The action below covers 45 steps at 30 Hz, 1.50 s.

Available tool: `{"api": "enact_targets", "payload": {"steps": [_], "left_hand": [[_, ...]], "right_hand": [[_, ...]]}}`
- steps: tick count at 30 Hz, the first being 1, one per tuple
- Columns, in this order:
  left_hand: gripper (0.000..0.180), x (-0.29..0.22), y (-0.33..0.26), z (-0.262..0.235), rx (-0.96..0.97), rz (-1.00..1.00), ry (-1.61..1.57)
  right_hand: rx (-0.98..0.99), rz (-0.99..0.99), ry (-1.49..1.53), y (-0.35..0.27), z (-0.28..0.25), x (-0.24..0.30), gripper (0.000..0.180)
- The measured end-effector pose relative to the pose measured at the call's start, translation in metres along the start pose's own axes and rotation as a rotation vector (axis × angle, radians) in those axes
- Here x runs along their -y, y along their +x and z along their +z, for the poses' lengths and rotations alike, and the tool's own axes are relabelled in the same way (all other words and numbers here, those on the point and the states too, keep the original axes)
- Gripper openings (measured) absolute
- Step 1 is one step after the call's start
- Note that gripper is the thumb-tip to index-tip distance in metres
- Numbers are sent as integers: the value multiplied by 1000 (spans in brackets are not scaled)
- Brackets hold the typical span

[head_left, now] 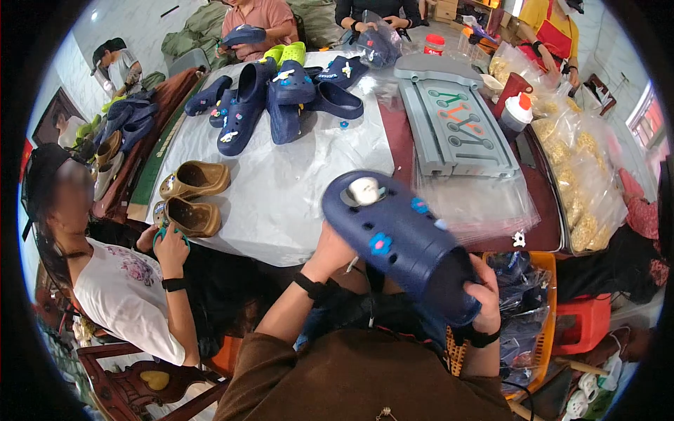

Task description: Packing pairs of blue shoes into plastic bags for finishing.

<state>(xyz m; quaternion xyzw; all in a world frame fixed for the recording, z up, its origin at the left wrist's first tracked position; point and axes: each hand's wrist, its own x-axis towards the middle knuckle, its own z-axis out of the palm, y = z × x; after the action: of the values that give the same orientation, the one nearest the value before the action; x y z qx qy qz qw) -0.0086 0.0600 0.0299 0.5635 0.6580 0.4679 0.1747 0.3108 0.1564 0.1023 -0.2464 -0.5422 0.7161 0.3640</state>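
A navy foam clog (404,242) is held up between both my hands, tilted, its toe toward the upper left. On its holed top sit a white charm, blue flower charms and a small pale one. My left hand (331,250) grips the side near the toe, the fingers partly hidden beneath the shoe. At the heel, my right hand (484,298) is closed round the rim with its thumb inside the opening. Beyond the clog lies a pile of navy clogs (242,109) on the white-covered table (281,189).
Two brown clogs (196,217) stand at left beside a person (126,281) holding green-handled scissors. A grey plastic board (460,126) rests over clear bags (484,207) at right. Farther right are bagged yellowish pieces (579,189). A yellow basket (544,337) of bagged navy items stands by my right arm.
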Motion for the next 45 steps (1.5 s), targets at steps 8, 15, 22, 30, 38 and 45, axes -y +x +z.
{"api": "enact_targets", "payload": {"steps": [8, 15, 22, 30, 38, 45], "left_hand": [[61, 19, -5, -12, 164, 108, 287], [56, 31, -21, -21, 68, 41, 261], [54, 23, -15, -28, 132, 11, 264], [48, 31, -16, -35, 135, -28, 258], [36, 33, -12, -23, 53, -13, 323], [31, 39, 22, -10, 30, -23, 300]], "right_hand": [[198, 36, -247, 28, -15, -19, 63], [79, -42, -436, 20, -48, -28, 61], [27, 128, -562, 23, -62, -49, 48], [-10, 136, -320, 22, -59, -52, 44], [13, 46, -212, 21, -53, -41, 44], [-62, -221, -501, 17, -54, -35, 45]]}}
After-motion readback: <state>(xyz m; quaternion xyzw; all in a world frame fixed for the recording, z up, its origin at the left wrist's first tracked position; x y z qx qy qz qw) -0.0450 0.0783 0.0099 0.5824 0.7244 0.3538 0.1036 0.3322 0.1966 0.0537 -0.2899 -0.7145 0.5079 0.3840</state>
